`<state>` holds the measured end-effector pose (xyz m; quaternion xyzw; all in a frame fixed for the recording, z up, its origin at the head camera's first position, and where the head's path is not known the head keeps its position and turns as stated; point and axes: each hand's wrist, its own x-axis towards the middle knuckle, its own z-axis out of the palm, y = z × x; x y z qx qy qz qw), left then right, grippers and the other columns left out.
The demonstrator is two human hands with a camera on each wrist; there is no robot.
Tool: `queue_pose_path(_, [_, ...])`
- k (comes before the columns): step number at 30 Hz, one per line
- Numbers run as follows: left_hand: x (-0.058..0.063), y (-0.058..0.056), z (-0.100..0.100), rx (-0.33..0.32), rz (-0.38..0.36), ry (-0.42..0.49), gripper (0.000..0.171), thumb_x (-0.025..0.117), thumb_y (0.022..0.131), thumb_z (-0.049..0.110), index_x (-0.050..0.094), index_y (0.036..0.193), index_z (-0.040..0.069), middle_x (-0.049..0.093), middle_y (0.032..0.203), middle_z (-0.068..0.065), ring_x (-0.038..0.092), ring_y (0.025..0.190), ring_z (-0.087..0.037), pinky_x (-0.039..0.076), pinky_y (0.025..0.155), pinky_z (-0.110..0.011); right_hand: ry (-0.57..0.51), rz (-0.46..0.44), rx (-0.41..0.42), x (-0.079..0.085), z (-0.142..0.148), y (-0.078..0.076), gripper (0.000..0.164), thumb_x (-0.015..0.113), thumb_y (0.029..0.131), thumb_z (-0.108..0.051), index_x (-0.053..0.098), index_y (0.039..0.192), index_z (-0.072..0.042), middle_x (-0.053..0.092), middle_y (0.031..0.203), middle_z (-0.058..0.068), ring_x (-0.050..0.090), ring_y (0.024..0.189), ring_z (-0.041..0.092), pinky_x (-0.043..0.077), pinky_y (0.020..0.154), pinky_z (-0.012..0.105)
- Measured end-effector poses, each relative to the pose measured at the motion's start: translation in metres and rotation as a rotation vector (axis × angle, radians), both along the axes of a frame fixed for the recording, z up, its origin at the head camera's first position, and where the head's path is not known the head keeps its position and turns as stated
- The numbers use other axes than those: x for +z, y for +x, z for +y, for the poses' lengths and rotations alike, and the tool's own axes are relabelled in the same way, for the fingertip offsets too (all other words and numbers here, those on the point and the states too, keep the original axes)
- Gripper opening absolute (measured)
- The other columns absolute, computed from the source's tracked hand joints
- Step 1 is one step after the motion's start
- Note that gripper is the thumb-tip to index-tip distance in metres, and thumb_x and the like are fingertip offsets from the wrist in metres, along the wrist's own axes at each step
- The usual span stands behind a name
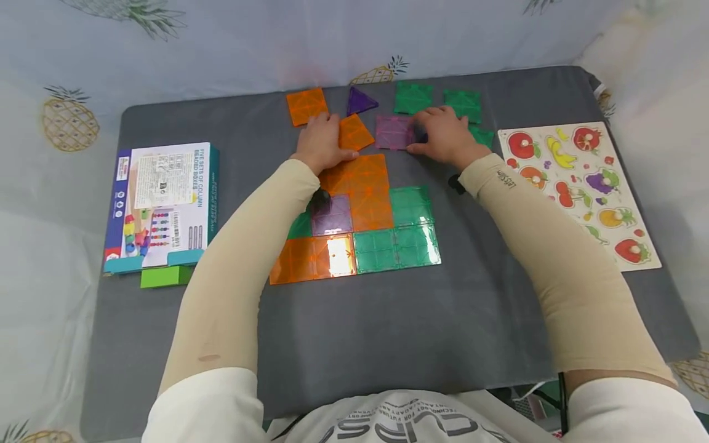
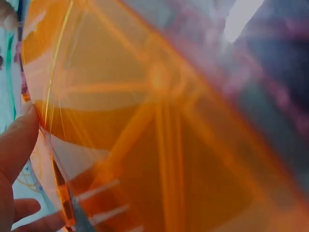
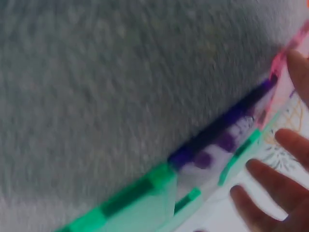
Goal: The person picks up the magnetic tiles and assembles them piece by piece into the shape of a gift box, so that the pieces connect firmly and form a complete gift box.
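Note:
My left hand (image 1: 320, 143) is at a turned orange square tile (image 1: 356, 133), thumb toward its near edge and fingers at its left side. In the left wrist view the orange tile (image 2: 130, 125) fills most of the picture and a fingertip (image 2: 30, 113) meets its edge; it looks pinched there. My right hand (image 1: 445, 135) rests beside a pink square tile (image 1: 392, 132), its fingers spread. The right wrist view shows the thumb (image 3: 300, 72) by the pink tile's edge and a dark purple tile (image 3: 224, 121) alongside, mostly hidden from above.
Joined orange and green tiles (image 1: 396, 248) lie mid-table. Loose tiles at the back include an orange square (image 1: 306, 106), a purple triangle (image 1: 361, 100) and green squares (image 1: 413, 97). A beaded-box carton (image 1: 166, 221) with a green block (image 1: 165, 277) stands left; a fruit puzzle board (image 1: 581, 191) lies right.

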<state>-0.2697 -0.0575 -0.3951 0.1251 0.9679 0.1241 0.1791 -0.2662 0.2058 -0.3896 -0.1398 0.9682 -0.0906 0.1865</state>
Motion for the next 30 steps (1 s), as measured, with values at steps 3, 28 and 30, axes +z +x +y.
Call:
queue_pose_path(3, [0.004, -0.004, 0.005, -0.086, -0.009, -0.033, 0.077, 0.059, 0.092, 0.047, 0.030, 0.146, 0.000, 0.034, 0.149, -0.020, 0.035, 0.135, -0.038, 0.033, 0.112, -0.049, 0.069, -0.041, -0.113, 0.006, 0.017, 0.004, 0.082, 0.060, 0.091, -0.048, 0.022, 0.153, -0.009, 0.023, 0.155, 0.025, 0.015, 0.141, 0.051, 0.012, 0.102, 0.077])
queue_pose_path(28, [0.021, 0.004, -0.022, -0.350, 0.140, -0.069, 0.065, 0.058, 0.095, 0.038, 0.035, 0.139, -0.004, 0.046, 0.125, -0.031, 0.043, 0.114, -0.044, 0.046, 0.096, -0.049, 0.228, 0.207, -0.110, 0.013, 0.057, 0.053, 0.074, 0.062, 0.088, -0.053, 0.044, 0.132, 0.003, 0.061, 0.087, 0.028, 0.059, 0.084, 0.048, 0.048, 0.058, 0.051])
queue_pose_path(30, [0.028, 0.023, -0.033, -0.380, 0.177, -0.012, 0.059, 0.060, 0.093, 0.037, 0.042, 0.133, -0.003, 0.049, 0.117, -0.027, 0.046, 0.107, -0.041, 0.047, 0.090, -0.048, 0.201, 0.322, -0.067, 0.020, 0.053, 0.069, 0.069, 0.066, 0.085, -0.052, 0.051, 0.122, 0.005, 0.062, 0.089, 0.027, 0.059, 0.083, 0.047, 0.048, 0.061, 0.052])
